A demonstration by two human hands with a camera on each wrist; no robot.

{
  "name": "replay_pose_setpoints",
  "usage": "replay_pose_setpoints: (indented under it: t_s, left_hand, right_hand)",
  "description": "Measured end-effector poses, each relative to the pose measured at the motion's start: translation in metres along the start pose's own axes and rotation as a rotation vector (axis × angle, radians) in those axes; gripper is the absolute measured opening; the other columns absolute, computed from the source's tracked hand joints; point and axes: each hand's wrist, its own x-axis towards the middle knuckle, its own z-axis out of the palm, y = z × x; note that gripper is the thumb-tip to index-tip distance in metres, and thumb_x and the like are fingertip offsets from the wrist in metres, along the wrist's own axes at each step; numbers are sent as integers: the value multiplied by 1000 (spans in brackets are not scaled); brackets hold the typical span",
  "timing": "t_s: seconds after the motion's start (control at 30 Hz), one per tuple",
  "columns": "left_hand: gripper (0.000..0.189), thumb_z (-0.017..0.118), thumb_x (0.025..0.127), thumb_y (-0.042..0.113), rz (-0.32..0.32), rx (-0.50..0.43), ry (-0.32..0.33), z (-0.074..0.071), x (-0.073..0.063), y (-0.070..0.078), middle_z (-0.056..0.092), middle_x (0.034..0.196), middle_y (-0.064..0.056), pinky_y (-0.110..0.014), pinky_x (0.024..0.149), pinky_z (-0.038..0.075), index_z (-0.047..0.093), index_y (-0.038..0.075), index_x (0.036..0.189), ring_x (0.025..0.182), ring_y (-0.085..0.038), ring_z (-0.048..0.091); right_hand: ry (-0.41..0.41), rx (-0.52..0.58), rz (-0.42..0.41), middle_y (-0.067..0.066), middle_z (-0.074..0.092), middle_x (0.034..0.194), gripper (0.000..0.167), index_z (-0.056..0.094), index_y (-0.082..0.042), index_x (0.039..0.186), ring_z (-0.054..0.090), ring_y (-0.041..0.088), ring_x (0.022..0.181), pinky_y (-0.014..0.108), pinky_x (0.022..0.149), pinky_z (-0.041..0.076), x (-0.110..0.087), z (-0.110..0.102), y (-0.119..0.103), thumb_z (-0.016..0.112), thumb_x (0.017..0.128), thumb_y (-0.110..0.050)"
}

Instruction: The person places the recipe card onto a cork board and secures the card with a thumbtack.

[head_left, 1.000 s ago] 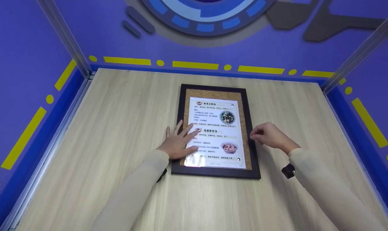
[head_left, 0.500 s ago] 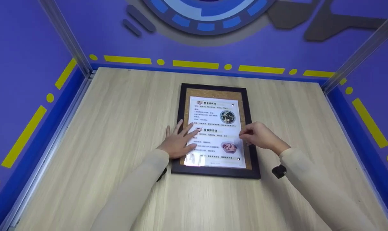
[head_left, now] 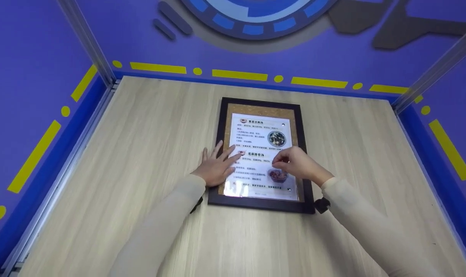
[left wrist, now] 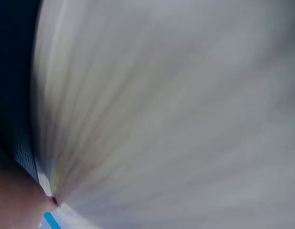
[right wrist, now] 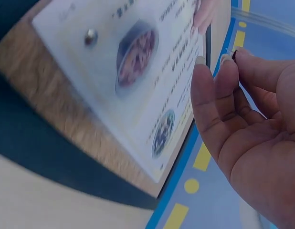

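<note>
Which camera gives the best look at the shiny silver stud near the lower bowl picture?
The right wrist view: the silver stud appears largest and unobstructed beside the bowl picture. The head view shows it only as a tiny dot; the left wrist view doesn't show it.

Blue-violet walls (head_left: 133, 46) with yellow dashes (head_left: 239, 75) around pale wood-grain tabletop (head_left: 163, 119).

The recipe sheet (head_left: 259, 161) at centre looks smooth and glossy, the cork board (head_left: 262, 109) behind it grainy, the dark picture frame (head_left: 256, 204) smooth. The lower pin (right wrist: 90, 36) shines like metal. The tabletop (head_left: 167, 127) looks wood-grained; the lower-left sleeve (head_left: 160, 223) is matt cloth.
</note>
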Motion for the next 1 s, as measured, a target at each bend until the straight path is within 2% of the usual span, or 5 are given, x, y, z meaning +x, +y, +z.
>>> replay_pose_setpoints:
  t_s: [0.17, 0.3, 0.57, 0.67, 1.0]
  left_hand:
    - [54, 32, 108, 41, -4, -15, -8, 0, 1, -1, 7, 166, 1, -74, 107, 1, 18, 35, 160, 149, -35, -11]
    - [54, 33, 108, 42, -7, -21, 5, 0, -1, -2, 8, 166, 1, -74, 107, 2, 20, 34, 160, 149, -35, -10]
    - [54, 34, 108, 43, -5, 2, 17, -2, -1, -2, 9, 166, 0, -74, 107, 4, 20, 35, 160, 149, -36, -8]
    - [54, 34, 108, 43, 4, 0, 25, 0, -1, -2, 10, 166, -1, -75, 106, 5, 21, 33, 160, 149, -37, -7]
    - [54, 34, 108, 42, 6, 1, 27, -2, -1, 1, 12, 166, -1, -76, 105, 6, 23, 33, 159, 149, -38, -5]
  right_hand:
    - [-44, 47, -3, 11, 71, 79, 5, 75, -1, 87, 57, 9, 63, 24, 57, 46, 5, 13, -9, 71, 90, -3]
    - [-77, 63, -31, 8, 69, 76, 5, 75, -2, 87, 56, 9, 61, 23, 55, 45, 10, 25, -17, 71, 91, -4]
    - [-125, 65, -163, -2, 69, 78, 5, 75, -4, 88, 56, 7, 65, 24, 59, 46, 20, 55, -32, 72, 90, -6]
    - [-151, 73, -186, -3, 69, 78, 5, 75, -4, 87, 57, 7, 66, 23, 61, 47, 21, 65, -37, 71, 91, -5]
    - [-180, 74, -233, -2, 69, 79, 5, 75, -3, 86, 58, 5, 68, 24, 65, 50, 25, 81, -47, 73, 90, -6]
